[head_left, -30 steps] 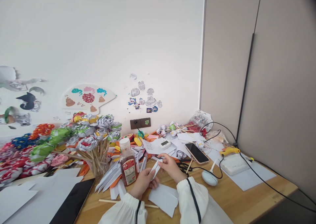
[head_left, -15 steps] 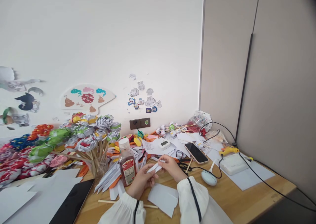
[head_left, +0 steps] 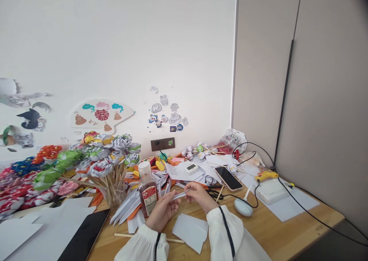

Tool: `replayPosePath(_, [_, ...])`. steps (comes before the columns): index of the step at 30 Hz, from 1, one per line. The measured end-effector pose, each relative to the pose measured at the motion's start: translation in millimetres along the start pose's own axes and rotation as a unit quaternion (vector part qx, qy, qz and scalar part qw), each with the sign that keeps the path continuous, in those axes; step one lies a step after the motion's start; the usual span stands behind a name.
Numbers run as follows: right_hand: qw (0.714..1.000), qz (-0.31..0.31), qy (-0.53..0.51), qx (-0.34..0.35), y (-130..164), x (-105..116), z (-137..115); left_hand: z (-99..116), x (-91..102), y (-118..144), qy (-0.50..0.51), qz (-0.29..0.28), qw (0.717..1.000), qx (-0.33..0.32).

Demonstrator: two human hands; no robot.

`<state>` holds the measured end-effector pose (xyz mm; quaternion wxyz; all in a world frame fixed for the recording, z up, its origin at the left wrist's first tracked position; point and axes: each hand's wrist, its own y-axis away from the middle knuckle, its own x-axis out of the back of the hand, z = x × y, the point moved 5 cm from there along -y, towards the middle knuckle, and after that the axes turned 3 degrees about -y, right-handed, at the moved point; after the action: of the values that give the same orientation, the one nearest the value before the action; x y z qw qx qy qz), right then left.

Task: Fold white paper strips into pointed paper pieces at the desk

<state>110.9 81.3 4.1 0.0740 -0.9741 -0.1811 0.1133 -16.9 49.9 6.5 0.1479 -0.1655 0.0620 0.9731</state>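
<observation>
Both my hands hold one folded strip of white paper (head_left: 180, 194) just above the wooden desk (head_left: 267, 230). My left hand (head_left: 163, 212) pinches its left end, and my right hand (head_left: 198, 195) pinches its right end. The strip lies nearly level between them. A sheet of white paper (head_left: 191, 230) lies on the desk under my wrists. A bottle with a red label and white cap (head_left: 148, 189) stands just left of my left hand. Beside the bottle lies a pile of folded white paper strips (head_left: 128, 206).
A jar of paper flowers on sticks (head_left: 110, 165) stands at the left, with more coloured paper flowers (head_left: 31, 180) beyond. A phone (head_left: 229, 178), scissors (head_left: 214, 194), a mouse (head_left: 243, 207), a white box (head_left: 271, 191), a yellow glue gun (head_left: 267, 175) and cables lie at the right. A dark tablet (head_left: 84, 236) lies front left.
The paper strip has turned from slanting upright to nearly level between my hands. My left hand has risen a little toward the strip's left end.
</observation>
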Motion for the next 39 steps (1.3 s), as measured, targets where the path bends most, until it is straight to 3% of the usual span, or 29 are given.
replayPosePath(13, [0.998,0.035,0.025,0.052,-7,8,3,-7,10.9,-9,-0.078,0.070,0.994,-0.014])
replayPosePath(23, [0.995,0.068,0.009,0.075,-11,13,5,-6,8.2,-7,-0.082,0.058,0.995,-0.012])
replayPosePath(30, [0.993,0.092,0.002,0.080,-9,16,0,-11,8.2,-7,-0.085,0.058,0.994,0.029])
replayPosePath(39, [0.992,0.097,0.013,0.080,-8,17,1,-14,9.7,-10,-0.050,0.053,0.997,0.012])
